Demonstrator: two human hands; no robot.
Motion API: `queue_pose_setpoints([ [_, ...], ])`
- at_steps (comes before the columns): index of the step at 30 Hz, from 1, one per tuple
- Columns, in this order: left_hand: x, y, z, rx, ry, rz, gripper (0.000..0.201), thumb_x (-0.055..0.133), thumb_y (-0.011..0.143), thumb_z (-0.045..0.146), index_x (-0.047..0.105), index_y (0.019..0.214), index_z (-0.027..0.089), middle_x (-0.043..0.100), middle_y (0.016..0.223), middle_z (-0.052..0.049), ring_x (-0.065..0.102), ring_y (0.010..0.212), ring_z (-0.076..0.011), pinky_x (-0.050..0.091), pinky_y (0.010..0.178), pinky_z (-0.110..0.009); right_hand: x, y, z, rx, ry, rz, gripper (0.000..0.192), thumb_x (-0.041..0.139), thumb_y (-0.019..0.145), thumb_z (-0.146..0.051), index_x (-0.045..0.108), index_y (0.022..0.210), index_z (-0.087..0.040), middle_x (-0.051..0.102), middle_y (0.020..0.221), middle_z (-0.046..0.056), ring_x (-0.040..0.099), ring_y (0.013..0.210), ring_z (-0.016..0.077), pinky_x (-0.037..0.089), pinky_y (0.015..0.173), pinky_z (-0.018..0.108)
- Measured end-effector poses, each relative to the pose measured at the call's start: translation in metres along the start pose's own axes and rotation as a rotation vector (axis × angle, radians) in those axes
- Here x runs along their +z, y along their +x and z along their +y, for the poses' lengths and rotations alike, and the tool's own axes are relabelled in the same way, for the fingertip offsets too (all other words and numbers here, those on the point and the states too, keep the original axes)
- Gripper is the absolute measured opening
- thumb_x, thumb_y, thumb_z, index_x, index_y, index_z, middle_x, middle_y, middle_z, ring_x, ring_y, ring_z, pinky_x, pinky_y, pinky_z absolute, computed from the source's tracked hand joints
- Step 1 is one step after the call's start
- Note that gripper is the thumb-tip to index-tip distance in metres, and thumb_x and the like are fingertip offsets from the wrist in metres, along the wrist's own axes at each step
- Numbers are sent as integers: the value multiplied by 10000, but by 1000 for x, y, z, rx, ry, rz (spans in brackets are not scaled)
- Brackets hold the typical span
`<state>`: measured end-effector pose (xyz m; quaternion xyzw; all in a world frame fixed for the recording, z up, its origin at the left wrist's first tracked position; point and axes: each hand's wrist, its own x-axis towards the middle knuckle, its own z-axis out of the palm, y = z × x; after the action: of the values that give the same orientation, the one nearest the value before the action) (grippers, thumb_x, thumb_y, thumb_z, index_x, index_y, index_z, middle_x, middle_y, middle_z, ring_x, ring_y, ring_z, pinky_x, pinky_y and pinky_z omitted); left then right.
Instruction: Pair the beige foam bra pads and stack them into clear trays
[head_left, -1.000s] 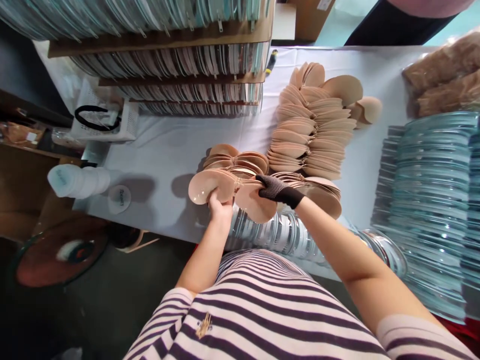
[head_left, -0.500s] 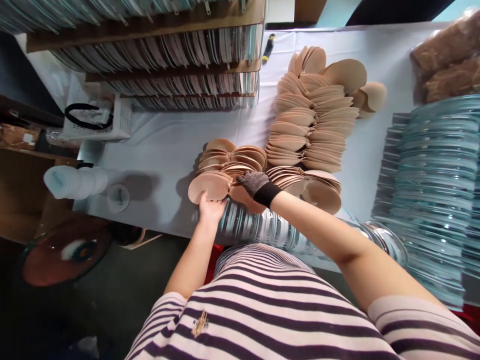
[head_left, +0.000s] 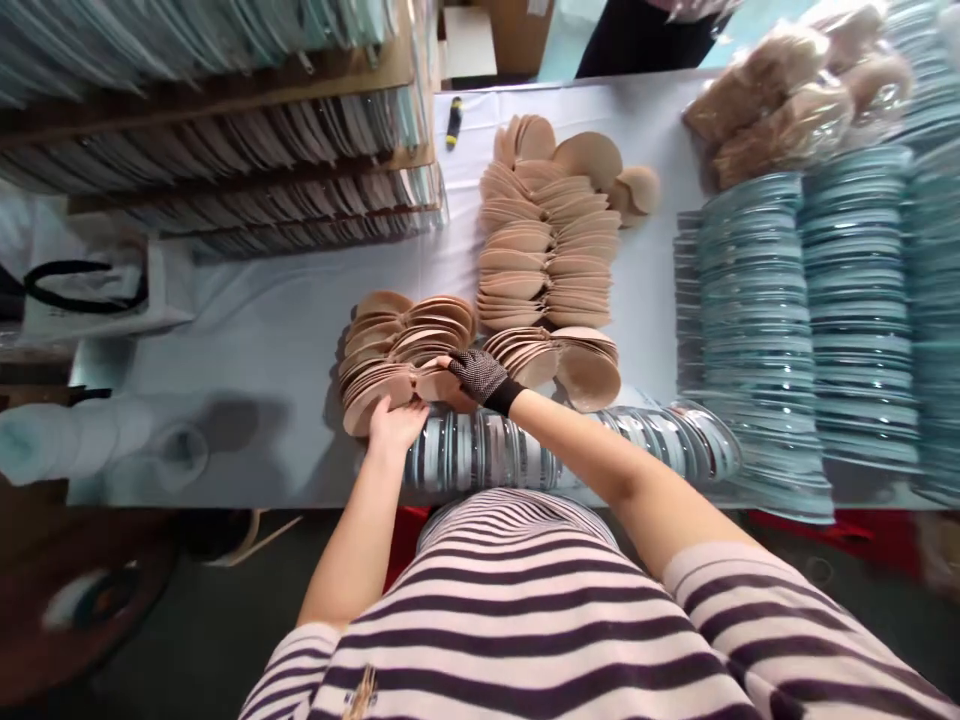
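Beige bra cups joined in pairs lie in overlapping rows on the white table. At the near end of the left stack, my bare left hand [head_left: 397, 422] grips the front bra cup pair [head_left: 375, 398] by its lower edge, thumb over the cup and fingers partly hidden. My right hand [head_left: 478, 374], in a dark dotted glove with bare fingertips, pinches the right cup of that pair. Just right of this glove sits a small group of bra cups [head_left: 589, 378]. A long row of clear plastic cases [head_left: 487, 452] runs along the table edge below both hands.
A bigger stack of bra cups [head_left: 517, 260] stands behind. Columns of clear cases [head_left: 754, 300] and bagged beige cups [head_left: 795, 100] are at right. Back left are tiered clear cases [head_left: 300, 140], a white basket [head_left: 169, 285] and a yellow-black cutter [head_left: 454, 122]. White round pieces [head_left: 67, 440] lie left.
The view has swung to the right. The front cup pair now tilts more toward me in my hands, and several cups show fanned behind it. Both hands stay on the stack.
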<state>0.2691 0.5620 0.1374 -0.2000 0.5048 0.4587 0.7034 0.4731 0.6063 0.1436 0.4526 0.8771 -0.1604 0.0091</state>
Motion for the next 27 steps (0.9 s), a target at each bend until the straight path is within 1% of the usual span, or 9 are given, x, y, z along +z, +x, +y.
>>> queue_pose_setpoints([
  [3, -7, -14, -21, -24, 101, -17, 552, 433, 951, 344, 466, 1452, 116, 547, 1426, -226, 551, 1348, -263, 563, 1001, -403, -16, -55, 38, 142, 0, 99, 378, 500, 962, -212, 629, 1308, -130, 641, 1314, 159, 557, 1173, 262, 412, 1024, 370],
  [6, -1, -29, -58, 149, 248, -188, 405, 531, 909, 283, 618, 1297, 207, 648, 1329, -135, 598, 1294, -226, 496, 1081, -408, -35, -116, 84, 563, -85, 174, 322, 491, 953, -226, 694, 1173, -107, 682, 1187, 198, 577, 1096, 305, 420, 970, 409],
  [9, 29, -29, -104, 270, 567, -504, 333, 652, 841, 264, 705, 1167, 222, 721, 1218, -104, 636, 1236, -249, 431, 1131, -457, -44, -158, 118, 857, -125, 156, 359, 538, 939, -311, 680, 1208, -122, 669, 1193, 206, 586, 1052, 323, 440, 879, 402],
  [11, 60, -17, -134, 305, 804, -652, 318, 688, 796, 214, 735, 1111, 205, 730, 1210, -107, 626, 1246, -276, 380, 1169, -491, -43, -170, 128, 954, -128, 91, 364, 533, 933, -288, 666, 1243, -150, 667, 1187, 193, 601, 1011, 305, 447, 813, 371],
  [15, 117, 17, -173, 474, 1006, -684, 340, 666, 696, 12, 762, 958, 205, 701, 1270, -87, 510, 1375, -276, 219, 1272, -449, -39, -172, 130, 872, -190, 48, 364, 477, 943, -209, 680, 1242, -165, 651, 1218, 203, 598, 1059, 304, 443, 821, 363],
  [18, 135, 35, -182, 569, 933, -618, 386, 641, 653, -67, 758, 885, 217, 690, 1257, -82, 430, 1438, -269, 151, 1295, -410, -35, -176, 133, 826, -161, 31, 360, 460, 948, -217, 694, 1214, -150, 652, 1227, 218, 594, 1064, 320, 456, 824, 380],
  [23, 122, 39, -185, 568, 967, -564, 328, 663, 692, -22, 766, 869, 236, 718, 1130, -79, 518, 1344, -274, 272, 1247, -419, -37, -175, 152, 659, -141, 140, 443, 575, 884, -242, 624, 1307, -121, 582, 1379, 215, 525, 1199, 358, 434, 985, 444],
  [25, 113, 38, -191, 424, 1016, -501, 232, 689, 722, 48, 763, 866, 214, 735, 1012, -94, 618, 1198, -286, 389, 1159, -457, -43, -158, 155, 497, -127, 164, 547, 630, 851, -236, 562, 1378, -105, 526, 1458, 209, 467, 1294, 361, 388, 1073, 462],
  [27, 107, 39, -200, 235, 1011, -431, 174, 721, 739, 132, 757, 899, 187, 739, 951, -107, 678, 1054, -284, 466, 1050, -477, -52, -133, 153, 371, -93, 86, 597, 643, 848, -197, 513, 1422, -94, 540, 1442, 223, 469, 1316, 358, 388, 1085, 477],
])
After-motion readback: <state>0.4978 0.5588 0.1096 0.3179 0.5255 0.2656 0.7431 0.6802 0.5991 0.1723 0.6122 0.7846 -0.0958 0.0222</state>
